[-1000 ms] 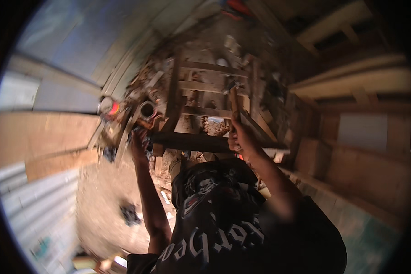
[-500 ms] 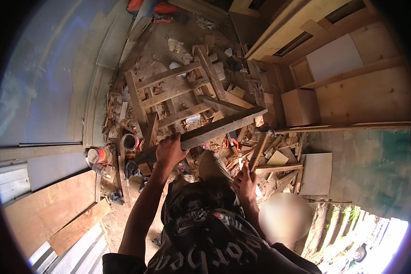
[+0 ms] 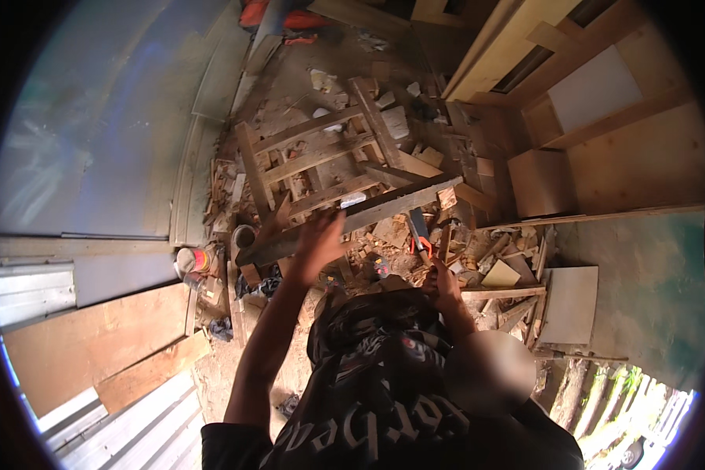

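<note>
A dark, weathered wooden beam [image 3: 392, 205] runs slantwise in front of me, its right end higher in the picture. My left hand [image 3: 319, 244] is over the beam's middle, fingers stretched out and thumb apart; slight blur hides whether the palm touches the wood. My right hand [image 3: 444, 283] is closed around the wooden handle of a hammer [image 3: 445, 247], held upward below the beam's right end. The hammer's head is hard to make out against the scraps. Beyond the beam lies a wooden frame [image 3: 317, 160] with several crosspieces. A saw [image 3: 421, 239] with an orange handle lies between beam and right hand.
Wood scraps [image 3: 497, 274] and rubble cover the ground around the frame. Cans [image 3: 192, 260] stand at left. Large panels [image 3: 110, 141] lean along the left, and wooden cabinetry [image 3: 611, 149] stands at right. A pale board [image 3: 569, 305] leans beside a green sheet [image 3: 642, 290].
My left hand has loosened from the beam and shifted right along it, its fingers now extended. My right hand with the hammer has moved slightly up and right. The view has shifted a little.
</note>
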Action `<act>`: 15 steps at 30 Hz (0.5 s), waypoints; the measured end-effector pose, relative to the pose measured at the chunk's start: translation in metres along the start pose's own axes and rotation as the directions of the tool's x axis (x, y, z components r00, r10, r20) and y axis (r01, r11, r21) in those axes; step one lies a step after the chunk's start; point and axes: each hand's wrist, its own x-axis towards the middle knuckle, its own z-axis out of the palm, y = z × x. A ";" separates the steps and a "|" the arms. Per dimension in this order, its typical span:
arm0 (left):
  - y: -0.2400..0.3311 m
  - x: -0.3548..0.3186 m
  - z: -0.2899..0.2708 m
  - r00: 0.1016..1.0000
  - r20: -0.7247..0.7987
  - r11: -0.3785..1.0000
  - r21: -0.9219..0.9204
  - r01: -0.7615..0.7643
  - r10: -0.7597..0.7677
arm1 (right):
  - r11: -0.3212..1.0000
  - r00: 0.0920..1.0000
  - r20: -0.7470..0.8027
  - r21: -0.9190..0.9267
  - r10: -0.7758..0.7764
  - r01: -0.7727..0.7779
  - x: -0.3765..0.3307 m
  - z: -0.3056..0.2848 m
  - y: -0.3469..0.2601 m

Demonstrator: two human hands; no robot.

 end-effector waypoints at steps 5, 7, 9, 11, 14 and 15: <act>0.041 0.048 -0.003 0.915 0.309 0.951 -0.085 0.299 -0.260 | 0.990 0.989 0.087 0.055 0.121 -0.126 0.040 -0.033 -0.024; 0.042 0.041 0.009 0.929 0.261 0.945 -0.124 0.301 -0.262 | 0.988 0.990 0.089 0.104 0.108 -0.117 0.051 -0.052 -0.032; 0.039 0.033 0.014 0.953 0.156 0.957 -0.097 0.275 -0.258 | 0.957 0.970 0.148 0.187 0.194 -0.220 0.069 -0.078 -0.035; 0.041 0.035 0.010 0.953 0.191 0.962 -0.093 0.256 -0.236 | 0.954 0.969 0.156 0.203 0.192 -0.222 0.082 -0.094 -0.038; 0.039 0.033 0.021 0.951 0.175 0.955 -0.105 0.277 -0.257 | 0.971 0.980 0.163 0.186 0.117 -0.147 0.092 -0.111 -0.041; 0.038 0.034 0.025 0.954 0.165 0.955 -0.119 0.271 -0.250 | 0.983 0.982 0.146 0.120 0.123 -0.141 0.099 -0.110 -0.042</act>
